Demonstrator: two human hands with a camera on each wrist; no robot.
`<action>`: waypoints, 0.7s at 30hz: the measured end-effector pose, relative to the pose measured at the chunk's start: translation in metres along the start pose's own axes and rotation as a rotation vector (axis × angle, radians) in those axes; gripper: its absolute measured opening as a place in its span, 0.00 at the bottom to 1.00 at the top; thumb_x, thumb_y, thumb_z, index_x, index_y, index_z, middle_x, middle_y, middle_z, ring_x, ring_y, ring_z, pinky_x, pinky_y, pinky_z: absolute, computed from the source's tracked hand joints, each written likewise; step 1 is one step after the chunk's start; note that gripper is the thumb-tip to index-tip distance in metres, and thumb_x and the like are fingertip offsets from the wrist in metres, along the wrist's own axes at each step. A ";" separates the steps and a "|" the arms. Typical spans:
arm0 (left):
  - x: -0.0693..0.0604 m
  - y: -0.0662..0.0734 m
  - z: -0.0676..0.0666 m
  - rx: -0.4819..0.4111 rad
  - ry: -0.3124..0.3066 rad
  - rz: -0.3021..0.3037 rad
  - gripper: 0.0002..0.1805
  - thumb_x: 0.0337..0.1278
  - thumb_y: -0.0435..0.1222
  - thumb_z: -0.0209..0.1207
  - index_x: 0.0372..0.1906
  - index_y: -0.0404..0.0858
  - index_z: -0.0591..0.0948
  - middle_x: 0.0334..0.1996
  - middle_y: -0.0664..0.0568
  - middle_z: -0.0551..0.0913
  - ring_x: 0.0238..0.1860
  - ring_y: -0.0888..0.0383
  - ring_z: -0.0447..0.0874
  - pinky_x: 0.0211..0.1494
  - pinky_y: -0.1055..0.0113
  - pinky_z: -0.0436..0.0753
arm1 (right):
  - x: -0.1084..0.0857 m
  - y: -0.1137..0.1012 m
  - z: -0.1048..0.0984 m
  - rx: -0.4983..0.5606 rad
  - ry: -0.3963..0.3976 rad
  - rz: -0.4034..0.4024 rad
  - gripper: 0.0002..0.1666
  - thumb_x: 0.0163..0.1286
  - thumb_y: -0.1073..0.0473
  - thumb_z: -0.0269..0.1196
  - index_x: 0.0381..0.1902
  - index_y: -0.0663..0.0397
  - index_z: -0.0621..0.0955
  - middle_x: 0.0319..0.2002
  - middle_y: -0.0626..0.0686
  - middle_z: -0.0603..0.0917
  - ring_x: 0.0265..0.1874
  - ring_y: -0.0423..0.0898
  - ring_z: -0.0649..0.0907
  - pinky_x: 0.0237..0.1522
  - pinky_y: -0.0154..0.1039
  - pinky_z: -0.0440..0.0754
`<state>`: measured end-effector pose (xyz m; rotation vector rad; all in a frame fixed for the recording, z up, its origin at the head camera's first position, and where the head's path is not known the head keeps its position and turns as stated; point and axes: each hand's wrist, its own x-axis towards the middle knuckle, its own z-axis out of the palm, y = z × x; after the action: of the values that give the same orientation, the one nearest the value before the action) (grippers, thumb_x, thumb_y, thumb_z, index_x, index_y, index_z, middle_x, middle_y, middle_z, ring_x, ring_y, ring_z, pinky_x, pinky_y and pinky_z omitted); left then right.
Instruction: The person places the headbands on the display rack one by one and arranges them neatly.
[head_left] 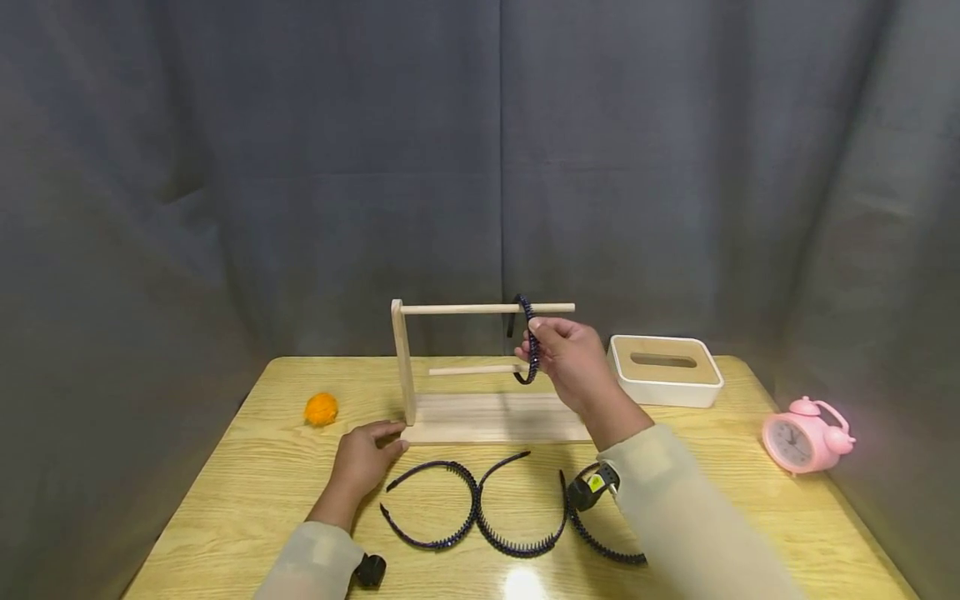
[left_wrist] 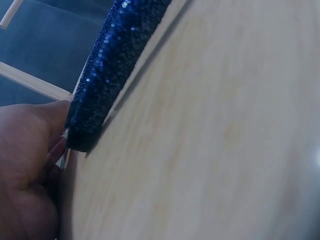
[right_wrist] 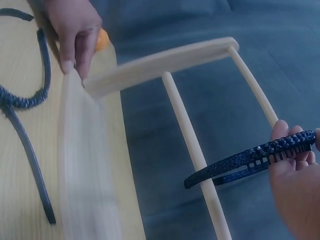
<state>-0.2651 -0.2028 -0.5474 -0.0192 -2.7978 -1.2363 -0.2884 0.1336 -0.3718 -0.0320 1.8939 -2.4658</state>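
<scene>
My right hand (head_left: 573,362) pinches a dark, glittery toothed headband (head_left: 533,350) between thumb and fingers. This headband hangs around the upper rod (head_left: 465,309) of a wooden rack, its lower end near the lower rod (head_left: 472,370). In the right wrist view the headband (right_wrist: 250,156) crosses a rod (right_wrist: 187,125), with the right hand (right_wrist: 297,185) at its outer side. My left hand (head_left: 363,457) holds the left corner of the rack's base (head_left: 487,421); the left wrist view shows the hand (left_wrist: 25,170) beside a headband end (left_wrist: 100,85).
Several dark headbands lie on the table in front of the rack, among them a left one (head_left: 475,500) and a middle one (head_left: 517,550). An orange ball (head_left: 321,409) sits at left. A white tissue box (head_left: 667,392) and pink alarm clock (head_left: 806,437) stand at right.
</scene>
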 end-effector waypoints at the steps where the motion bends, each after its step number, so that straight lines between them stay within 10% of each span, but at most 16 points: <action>1: 0.000 0.000 0.000 0.000 0.000 0.000 0.19 0.72 0.39 0.72 0.64 0.46 0.90 0.70 0.40 0.84 0.73 0.35 0.80 0.74 0.37 0.81 | 0.000 0.002 0.004 0.004 0.000 -0.002 0.13 0.86 0.61 0.61 0.54 0.68 0.83 0.46 0.56 0.81 0.43 0.45 0.89 0.57 0.40 0.93; 21: 0.001 0.003 0.002 -0.002 0.001 0.024 0.19 0.72 0.39 0.72 0.64 0.45 0.90 0.70 0.38 0.84 0.72 0.35 0.81 0.75 0.37 0.81 | 0.005 0.039 0.063 0.070 -0.069 -0.040 0.15 0.85 0.62 0.62 0.60 0.69 0.82 0.47 0.59 0.83 0.40 0.46 0.90 0.55 0.39 0.91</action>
<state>-0.2663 -0.1993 -0.5465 -0.0522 -2.7870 -1.2341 -0.2908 0.0621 -0.3935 -0.1528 1.7960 -2.5205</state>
